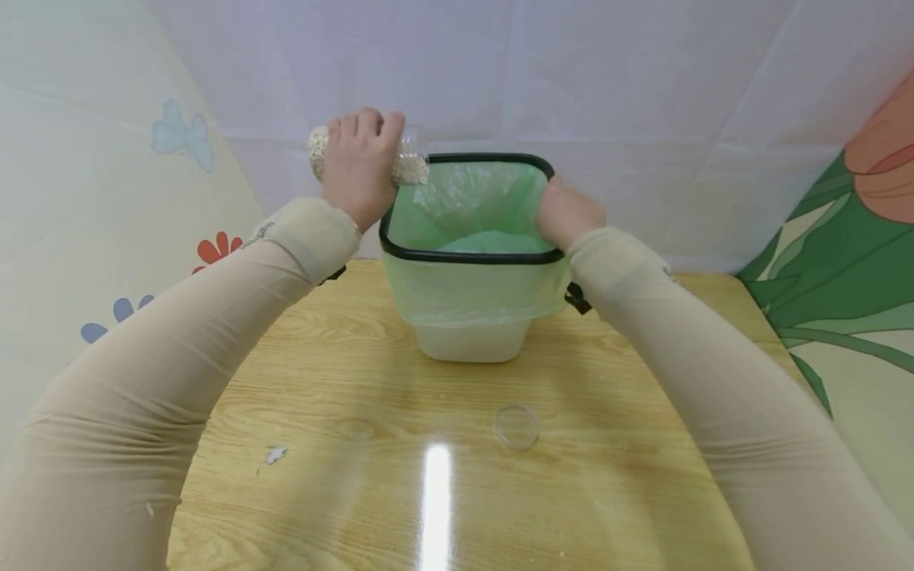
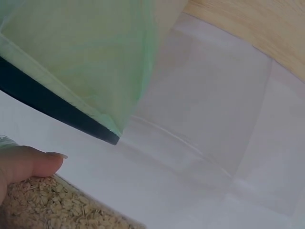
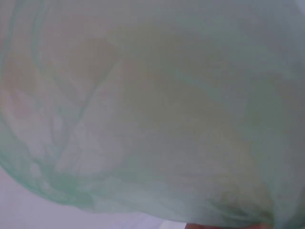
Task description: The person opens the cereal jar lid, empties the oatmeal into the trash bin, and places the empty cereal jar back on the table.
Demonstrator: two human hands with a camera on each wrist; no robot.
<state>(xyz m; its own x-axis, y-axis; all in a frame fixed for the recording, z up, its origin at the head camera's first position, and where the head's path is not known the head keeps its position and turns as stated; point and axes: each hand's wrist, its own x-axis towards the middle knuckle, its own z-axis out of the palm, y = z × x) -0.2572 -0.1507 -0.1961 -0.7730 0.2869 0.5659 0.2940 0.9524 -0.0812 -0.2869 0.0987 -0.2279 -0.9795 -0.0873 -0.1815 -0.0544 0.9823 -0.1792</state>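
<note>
My left hand (image 1: 360,162) grips a clear jar of oat flakes (image 1: 412,162), lying on its side with the mouth toward the bin's left rim. In the left wrist view the thumb (image 2: 35,162) presses along the jar, with oats (image 2: 57,205) showing through its wall. A small white bin (image 1: 471,341) with a black rim (image 1: 478,257) stands upright on the table, lined with a green bag (image 1: 471,289). At the bin's right rim my right hand (image 1: 567,212) holds on with curled fingers, partly hidden. Green film (image 3: 143,119) fills most of the right wrist view.
A clear round lid (image 1: 516,426) lies on the wooden table (image 1: 343,460) in front of the bin. A small pale scrap (image 1: 274,454) is at the left. A white cloth (image 1: 628,95) hangs behind, with patterned panels on both sides.
</note>
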